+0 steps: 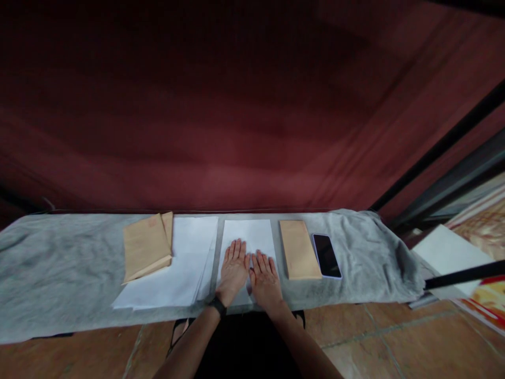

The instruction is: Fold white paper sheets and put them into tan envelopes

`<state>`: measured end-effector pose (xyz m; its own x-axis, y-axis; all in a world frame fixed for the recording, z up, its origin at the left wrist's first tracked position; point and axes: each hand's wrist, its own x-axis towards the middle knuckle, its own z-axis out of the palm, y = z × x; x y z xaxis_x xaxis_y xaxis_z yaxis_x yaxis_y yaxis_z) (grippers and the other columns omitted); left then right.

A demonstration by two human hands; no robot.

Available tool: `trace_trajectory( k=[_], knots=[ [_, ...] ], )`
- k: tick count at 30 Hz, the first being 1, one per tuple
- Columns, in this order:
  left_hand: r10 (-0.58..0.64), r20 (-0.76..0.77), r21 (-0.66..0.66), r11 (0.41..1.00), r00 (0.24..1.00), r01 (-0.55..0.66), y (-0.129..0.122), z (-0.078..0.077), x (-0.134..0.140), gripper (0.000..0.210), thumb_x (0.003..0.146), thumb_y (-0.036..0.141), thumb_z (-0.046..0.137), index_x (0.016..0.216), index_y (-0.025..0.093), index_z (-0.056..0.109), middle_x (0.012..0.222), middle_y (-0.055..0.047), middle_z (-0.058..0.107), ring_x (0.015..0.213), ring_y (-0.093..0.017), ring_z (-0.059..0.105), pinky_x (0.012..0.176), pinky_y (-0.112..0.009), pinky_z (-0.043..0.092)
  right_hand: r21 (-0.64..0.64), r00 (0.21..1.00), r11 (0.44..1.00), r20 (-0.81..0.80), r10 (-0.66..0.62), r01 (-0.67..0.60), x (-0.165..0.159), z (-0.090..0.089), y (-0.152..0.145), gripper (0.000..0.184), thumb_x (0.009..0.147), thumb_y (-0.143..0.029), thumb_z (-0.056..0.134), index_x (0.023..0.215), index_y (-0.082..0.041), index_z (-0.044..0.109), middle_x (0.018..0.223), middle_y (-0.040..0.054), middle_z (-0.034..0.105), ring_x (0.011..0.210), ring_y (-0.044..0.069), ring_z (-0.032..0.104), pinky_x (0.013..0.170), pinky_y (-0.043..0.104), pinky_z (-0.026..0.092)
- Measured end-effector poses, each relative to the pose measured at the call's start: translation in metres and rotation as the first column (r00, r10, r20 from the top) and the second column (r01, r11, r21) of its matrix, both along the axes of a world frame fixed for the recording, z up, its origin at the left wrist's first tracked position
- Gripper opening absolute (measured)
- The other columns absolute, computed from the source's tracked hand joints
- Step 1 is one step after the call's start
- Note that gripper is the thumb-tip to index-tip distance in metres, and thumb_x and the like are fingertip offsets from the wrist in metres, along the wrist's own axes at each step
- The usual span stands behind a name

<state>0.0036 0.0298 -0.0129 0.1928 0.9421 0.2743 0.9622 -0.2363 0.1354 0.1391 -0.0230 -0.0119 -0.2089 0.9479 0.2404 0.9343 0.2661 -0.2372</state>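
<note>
Left hand (233, 266) and right hand (265, 278) lie flat, released, on the smooth white sheet (248, 230), hiding much of its near half, with loose paper stack (165, 287) topped by tan envelopes (145, 243) left of sheet, rectangular kraft envelope (300, 250) then phone (326, 255) right, fuzzy grey cloth (365, 258) beneath.

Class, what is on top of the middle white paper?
The left hand and right hand rest palm-down on the middle white paper. The surface beneath them is covered, so any marks there cannot be seen.
</note>
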Motion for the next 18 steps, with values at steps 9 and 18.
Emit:
trace_trajectory(
  k=[9,18],
  knots=[
    [-0.061,-0.033,-0.022,0.998,0.998,0.061,0.028,0.0,-0.004,0.054,0.1,0.026,0.032,0.152,0.017,0.042,0.16,-0.01,0.038,0.15,-0.027,0.03,0.122,-0.05,0.025,0.017,0.999,1.0,-0.044,0.01,-0.009,-0.006,0.0,0.045,0.046,0.103,-0.02,0.035,0.147,-0.014,0.049,0.155,0.0103,0.046,0.146,0.022,0.037,0.121,0.042,0.029],
    [0.023,-0.045,-0.093,0.995,0.999,-0.027,0.038,-0.006,0.0,0.055,0.1,0.023,0.029,0.153,0.012,0.039,0.16,-0.012,0.038,0.15,-0.024,0.031,0.123,-0.046,0.025,-0.027,0.999,0.999,-0.02,0.033,-0.034,-0.009,0.002,0.124,0.048,0.107,-0.033,0.03,0.151,-0.019,0.044,0.159,0.0071,0.038,0.148,0.023,0.034,0.122,0.046,0.023]
  ],
)
